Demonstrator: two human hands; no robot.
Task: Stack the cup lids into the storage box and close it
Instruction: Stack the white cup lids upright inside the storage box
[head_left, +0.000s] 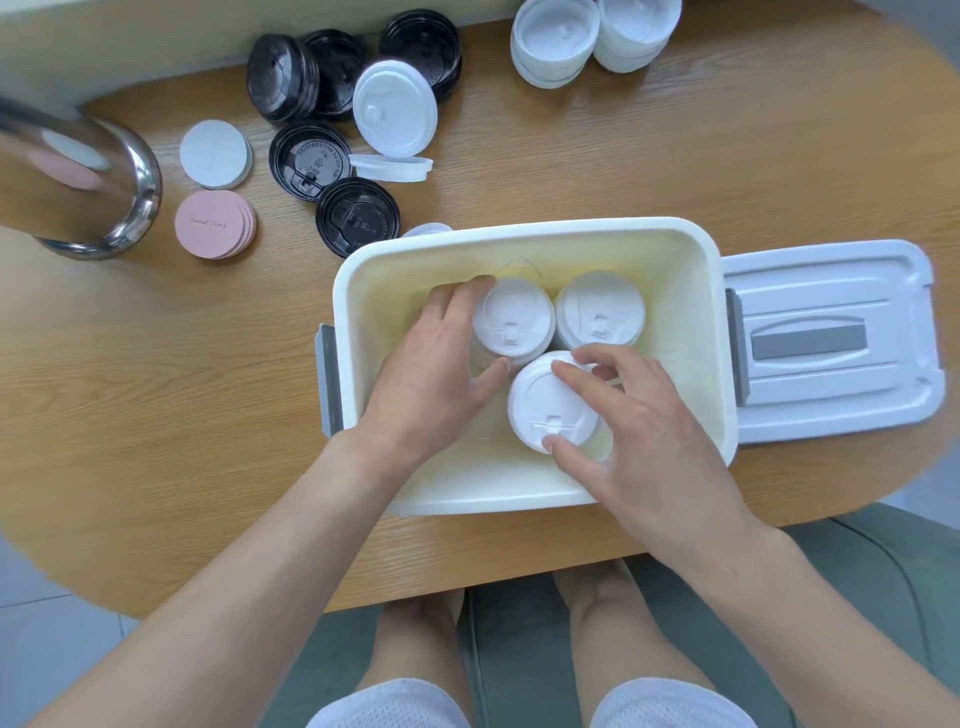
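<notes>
Head view: a white storage box (530, 488) sat open on a wooden table (156, 389). Inside it stood three stacks of white cup lids. One stack (519, 317) was at the back left, one (602, 306) was at the back right, and one (545, 400) was in front, nearest the person. The three stacks touched each other.

The left hand (436, 374) was curled around the side of the back left stack, with fingers on the far side and the thumb on the near side. The right hand (644, 436) pinched the front stack, with fingertips on its top and the thumb at its near edge.

The box's own lid (831, 338) lay flat on the table just right of the box, with a grey handle in the middle.

More lids waited on the table behind the box. There were black lids (311, 161), a white lid (395, 109) tipped up on its edge, flat white discs (215, 153), pink discs (213, 223) and two piles of white lids (556, 41) at the far edge.

A shiny metal pot (88, 182) on the left was blurry and cut off by the edge. A small white lid (428, 228) peeked out behind the box, mostly hidden. How tall the stacks were inside the box was hard to tell, because the hands covered their sides.
</notes>
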